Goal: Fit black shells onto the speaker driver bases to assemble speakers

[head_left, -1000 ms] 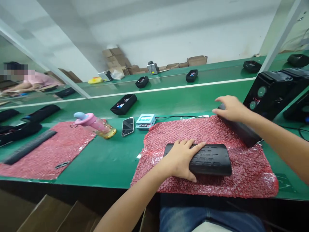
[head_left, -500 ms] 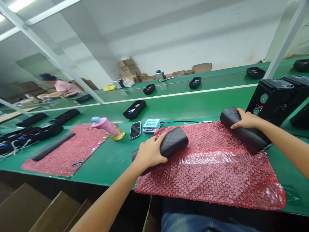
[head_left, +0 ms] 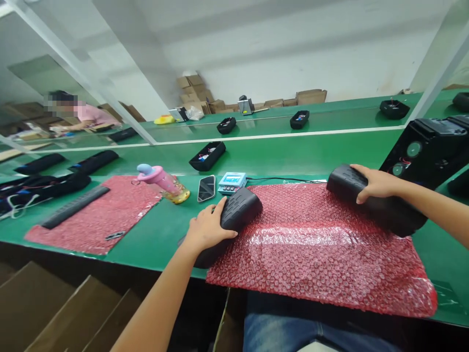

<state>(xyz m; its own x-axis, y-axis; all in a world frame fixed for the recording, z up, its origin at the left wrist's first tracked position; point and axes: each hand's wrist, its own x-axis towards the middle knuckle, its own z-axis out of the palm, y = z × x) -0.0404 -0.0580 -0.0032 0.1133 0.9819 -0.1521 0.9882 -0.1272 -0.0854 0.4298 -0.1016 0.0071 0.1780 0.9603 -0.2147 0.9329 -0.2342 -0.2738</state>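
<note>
My left hand (head_left: 205, 229) is wrapped over a long black plastic housing (head_left: 242, 210) with raised dashes on its face. This housing lies slanted across the left edge of a red bubble-wrap sheet (head_left: 315, 264). Over the sheet's upper right side, my right hand (head_left: 381, 185) grips a similar black housing (head_left: 342, 182), thumb on the near side and fingers over the top. My forearm and hand cover part of each housing. Between the two housings the bubble wrap shows a shiny crease.
Behind the sheet are a blue charger-like device (head_left: 232, 182) with a black cable, a phone (head_left: 206, 188) and a pink-lidded bottle (head_left: 164, 183). Black speaker-like boxes (head_left: 425, 151) stand at right. A second bubble-wrap sheet (head_left: 120, 210) carries a long black bar (head_left: 75, 208). A person (head_left: 91, 115) sits far left.
My left hand has moved left with its housing, off the middle of the sheet. The right housing has turned slightly and its near end has shifted right. The view has shifted a little.
</note>
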